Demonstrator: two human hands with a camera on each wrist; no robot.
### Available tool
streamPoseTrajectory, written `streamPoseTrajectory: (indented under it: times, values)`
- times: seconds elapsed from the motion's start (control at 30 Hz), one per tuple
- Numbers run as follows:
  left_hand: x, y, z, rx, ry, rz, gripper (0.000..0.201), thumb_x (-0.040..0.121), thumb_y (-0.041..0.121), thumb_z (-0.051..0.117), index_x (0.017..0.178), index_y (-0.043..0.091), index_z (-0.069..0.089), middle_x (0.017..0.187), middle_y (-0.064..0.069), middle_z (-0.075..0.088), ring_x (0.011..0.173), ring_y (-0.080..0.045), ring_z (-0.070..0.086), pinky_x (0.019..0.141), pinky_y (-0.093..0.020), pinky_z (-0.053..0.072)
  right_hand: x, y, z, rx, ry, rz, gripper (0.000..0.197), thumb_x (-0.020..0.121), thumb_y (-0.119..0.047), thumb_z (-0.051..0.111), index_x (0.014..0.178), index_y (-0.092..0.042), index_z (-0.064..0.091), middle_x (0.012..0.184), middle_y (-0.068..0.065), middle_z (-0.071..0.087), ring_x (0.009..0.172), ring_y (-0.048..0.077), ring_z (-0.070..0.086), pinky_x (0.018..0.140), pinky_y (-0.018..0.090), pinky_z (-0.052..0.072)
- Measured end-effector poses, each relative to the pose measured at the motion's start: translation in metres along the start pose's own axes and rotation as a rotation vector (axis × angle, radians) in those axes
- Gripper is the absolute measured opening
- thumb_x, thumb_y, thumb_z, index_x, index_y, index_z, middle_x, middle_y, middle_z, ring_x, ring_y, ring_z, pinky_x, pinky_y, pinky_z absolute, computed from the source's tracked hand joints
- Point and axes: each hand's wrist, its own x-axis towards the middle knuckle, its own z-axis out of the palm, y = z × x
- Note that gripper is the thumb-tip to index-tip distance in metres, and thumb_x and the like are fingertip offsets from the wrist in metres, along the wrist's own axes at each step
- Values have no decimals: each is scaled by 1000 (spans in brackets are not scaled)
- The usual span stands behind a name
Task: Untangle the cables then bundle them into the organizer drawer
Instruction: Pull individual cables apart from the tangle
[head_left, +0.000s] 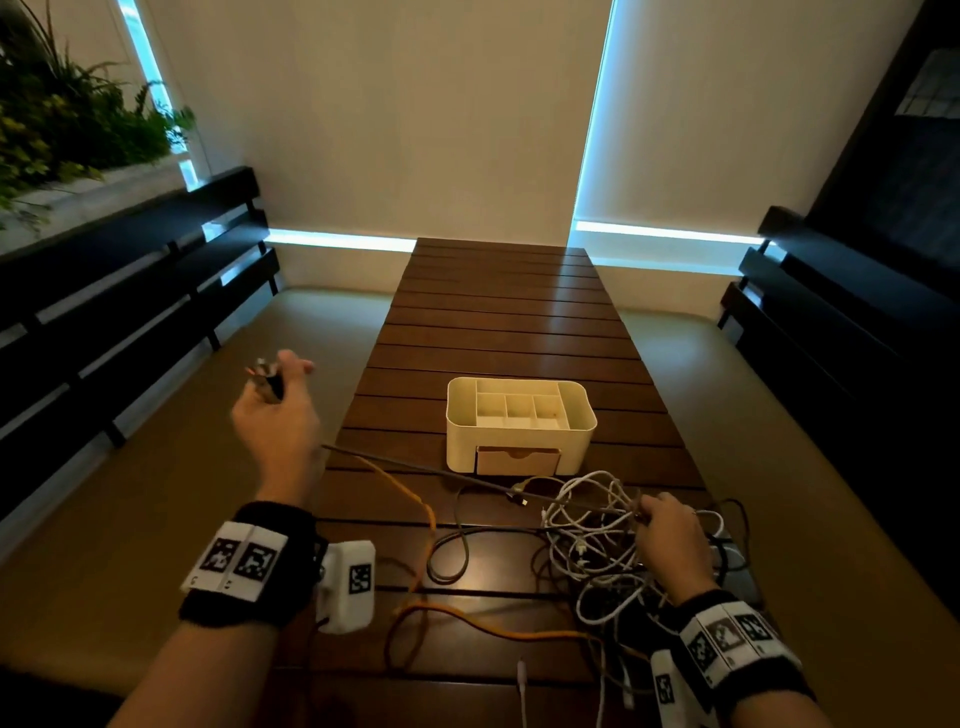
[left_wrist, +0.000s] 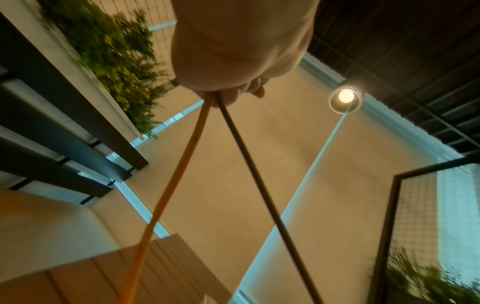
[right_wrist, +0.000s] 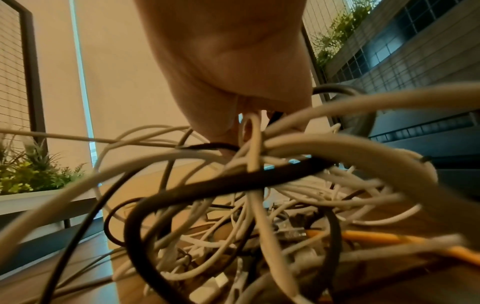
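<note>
My left hand (head_left: 275, 410), frame left, grips orange cable (head_left: 400, 488) and dark cable (head_left: 441, 473); right hand (head_left: 670, 535) pinches tangle (head_left: 592, 540). Pull slowly, keep knot pinned.

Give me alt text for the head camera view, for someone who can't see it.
A person's left hand, raised beside a slatted wooden table, grips a dark cable and an orange cable, while the right hand holds the dark cable at a tangle of white cables. A cream organizer with its drawer shut stands behind.
</note>
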Motion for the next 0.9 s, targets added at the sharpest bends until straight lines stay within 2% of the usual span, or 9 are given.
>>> streamPoseTrajectory:
  times: [0.1, 0.2, 0.33, 0.4, 0.5, 0.63, 0.73, 0.8, 0.9]
  values:
    - [7, 1, -4, 19, -4, 63, 21, 95, 28, 54, 78, 20, 63, 62, 13, 53, 54, 3, 47, 60, -16, 41, -2, 0, 3, 74, -3, -20, 20, 89, -6, 49, 100, -14, 65, 101, 8, 56, 101, 31, 48, 79, 35, 40]
    - [-16, -11, 4, 253, -347, 98, 17, 89, 25, 64, 72, 28, 58, 70, 9, 56, 66, -7, 52, 68, -27, 44, 0, -5, 4, 148, 19, -45, 15, 86, -4, 54, 89, -11, 66, 97, 9, 59, 98, 32, 53, 81, 36, 43]
    - [-67, -31, 33, 431, -768, 63, 18, 80, 16, 72, 82, 29, 59, 85, 11, 64, 82, -1, 61, 69, -12, 47, -2, -13, 5, 190, 28, -86, 16, 86, -4, 56, 93, -11, 68, 99, 7, 59, 98, 29, 54, 83, 35, 44]
    - [-93, -45, 49, 471, -915, 11, 14, 79, 19, 74, 84, 25, 62, 86, 12, 64, 84, -3, 62, 71, -12, 49, -5, -16, 4, 211, 41, -97, 18, 86, -3, 56, 95, -10, 69, 100, 7, 60, 99, 28, 54, 84, 35, 46]
    - [-126, -63, 69, 546, -1092, 45, 16, 78, 25, 75, 90, 16, 68, 88, 9, 67, 88, -9, 63, 81, -27, 54, -9, -20, 2, 279, 70, -108, 21, 85, 0, 55, 96, -8, 70, 100, 8, 61, 96, 27, 57, 83, 35, 47]
    - [-154, -73, 89, 634, -1167, 163, 23, 86, 34, 65, 98, 15, 72, 93, -4, 72, 90, -18, 64, 75, -31, 50, -13, -25, 0, 317, 81, -116, 21, 86, -1, 54, 99, -9, 69, 101, 7, 59, 95, 25, 57, 74, 26, 40]
    - [-163, -80, 95, 679, -1186, 135, 26, 91, 37, 57, 107, 21, 69, 99, -5, 70, 94, -23, 62, 75, -34, 49, -16, -28, 1, 349, 98, -139, 22, 87, -2, 54, 102, -10, 69, 99, 6, 58, 93, 22, 56, 72, 22, 35]
    - [-163, -83, 96, 706, -1190, 101, 26, 89, 37, 58, 98, 14, 68, 93, -7, 69, 90, -24, 61, 75, -37, 49, -18, -28, 2, 375, 127, -149, 22, 86, -1, 55, 100, -10, 70, 94, 2, 57, 88, 18, 54, 72, 21, 35]
    - [-158, -82, 95, 650, -1188, 70, 25, 84, 34, 65, 89, 9, 66, 88, -9, 68, 85, -21, 62, 77, -39, 51, -17, -26, 6, 382, 146, -193, 19, 85, -2, 57, 96, -8, 71, 77, -13, 46, 78, 12, 47, 60, 12, 31]
